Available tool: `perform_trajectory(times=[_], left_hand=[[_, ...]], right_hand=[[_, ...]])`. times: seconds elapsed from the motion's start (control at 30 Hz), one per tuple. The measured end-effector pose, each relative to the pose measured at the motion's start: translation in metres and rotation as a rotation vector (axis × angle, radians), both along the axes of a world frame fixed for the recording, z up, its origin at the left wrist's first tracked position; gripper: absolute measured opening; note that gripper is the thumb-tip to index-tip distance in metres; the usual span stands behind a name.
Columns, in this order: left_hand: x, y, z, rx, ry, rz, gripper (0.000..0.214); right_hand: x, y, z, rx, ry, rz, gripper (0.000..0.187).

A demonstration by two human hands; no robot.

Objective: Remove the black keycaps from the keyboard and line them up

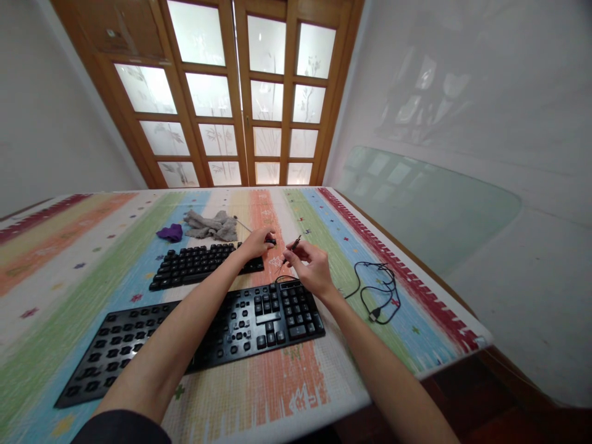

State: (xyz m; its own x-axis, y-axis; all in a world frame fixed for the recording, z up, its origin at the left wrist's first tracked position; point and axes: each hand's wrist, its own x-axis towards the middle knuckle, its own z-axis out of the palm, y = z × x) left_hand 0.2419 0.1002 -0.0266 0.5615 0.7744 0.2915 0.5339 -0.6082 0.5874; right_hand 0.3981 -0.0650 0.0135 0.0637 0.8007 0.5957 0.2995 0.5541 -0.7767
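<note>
Far left on the striped tablecloth, a purple cloth sits bunched, and just beside it a grey rag lies crumpled, neither under a hand. Next comes the smaller keyboard, set further back, and in front of it the big keyboard, with the left forearm crossing over its middle. The left hand is out at the smaller keyboard's far right corner, fingers curled down with the tips on a small dark piece; whether it is pinched or only touched, I cannot tell. Just to the right, the right hand hovers above the big keyboard's number pad, thumb and fingers closed around a thin dark tool whose tip points up and away toward the left hand. The two hands are near each other, not touching. Further right a black cable lies in loose loops, its plug free on the cloth. By my reading, it's early going: both boards show full rows of keys where visible, the cloths lie idle, and the work is centred on that small piece by the back board.
</note>
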Motion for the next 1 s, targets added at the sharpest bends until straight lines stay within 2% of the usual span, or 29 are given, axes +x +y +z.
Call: perform_trajectory(times=[0.23,0.4,0.5,0.67,0.87,1.0], left_hand=[[0.000,-0.002,0.001,0.016,0.005,0.017,0.039],[-0.004,-0.013,0.019,0.094,-0.016,0.074,0.033],[-0.011,-0.031,0.032,0.199,-0.037,0.092,0.024],[-0.028,-0.074,0.044,0.286,-0.060,0.037,0.024],[-0.050,-0.123,0.044,0.237,-0.023,-0.072,0.019],[-0.059,-0.143,0.037,0.166,0.018,-0.121,0.023]], right_hand=[[-0.001,0.001,0.000,-0.049,0.070,0.077,0.032],[0.001,-0.001,0.003,-0.146,0.122,0.291,0.036],[0.002,-0.003,0.005,-0.174,0.052,0.359,0.031],[0.004,-0.003,0.003,-0.127,-0.087,0.264,0.019],[0.001,0.001,-0.006,-0.180,-0.031,0.289,0.024],[-0.002,0.002,-0.011,-0.245,0.040,0.313,0.027]])
